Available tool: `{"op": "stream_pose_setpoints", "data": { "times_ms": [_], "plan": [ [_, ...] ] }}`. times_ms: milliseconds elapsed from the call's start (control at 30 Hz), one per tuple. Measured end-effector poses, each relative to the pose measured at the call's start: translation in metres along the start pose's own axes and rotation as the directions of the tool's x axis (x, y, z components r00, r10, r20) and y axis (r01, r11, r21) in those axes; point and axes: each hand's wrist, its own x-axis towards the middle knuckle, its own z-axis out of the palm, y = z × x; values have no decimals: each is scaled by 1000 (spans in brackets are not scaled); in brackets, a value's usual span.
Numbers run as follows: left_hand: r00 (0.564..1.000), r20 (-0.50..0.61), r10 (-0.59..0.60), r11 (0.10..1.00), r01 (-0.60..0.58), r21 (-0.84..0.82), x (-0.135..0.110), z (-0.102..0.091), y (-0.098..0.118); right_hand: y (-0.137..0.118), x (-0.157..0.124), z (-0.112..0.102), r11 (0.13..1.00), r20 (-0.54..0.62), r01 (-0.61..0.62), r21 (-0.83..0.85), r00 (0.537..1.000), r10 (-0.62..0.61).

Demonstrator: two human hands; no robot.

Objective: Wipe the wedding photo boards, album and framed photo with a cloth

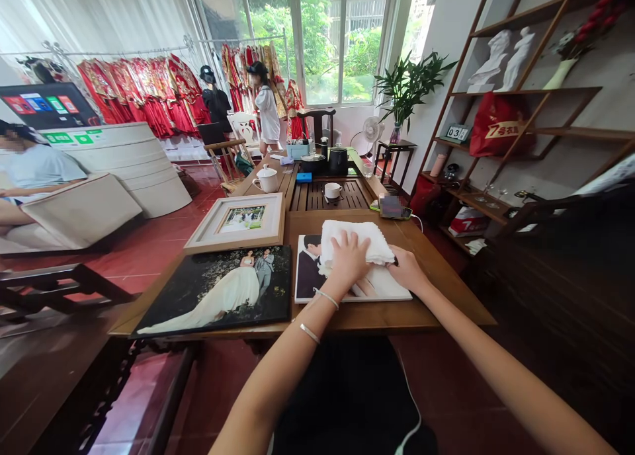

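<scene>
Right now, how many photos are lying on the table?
3: framed photo on the left; dark print on its near side; portrait to the right, partly covered by the white cloth and left hand. Any underneath would be hidden.

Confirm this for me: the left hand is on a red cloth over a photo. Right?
Not quite: the head view shows that the cloth is white, not red. The left hand is indeed on it, over a photo.

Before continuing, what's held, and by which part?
Left hand lies spread atop the folded white cloth, right hand at the cloth's right edge; whether either grips can't be told.
</scene>
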Motion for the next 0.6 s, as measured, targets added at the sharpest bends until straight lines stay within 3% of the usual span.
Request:
{"op": "stream_pose_setpoints", "data": {
  "times_ms": [167,367,467,600],
  "plan": [
    [999,-43,13,1000,-13,9,-24,0,3,-2,0,0,1000,14,20,24,1000,-21],
    [993,-76,89,996,-91,-19,-78,0,3,3,0,2,999,-13,-1,39,1000,1],
    [986,-34,161,982,-164,-90,-99,-8,-2,7,-1,3,999,-25,-18,45,1000,19],
    [969,77,234,961,-218,-170,-103,-22,-13,10,-2,4,998,-29,-25,54,999,26]
  ]
}}
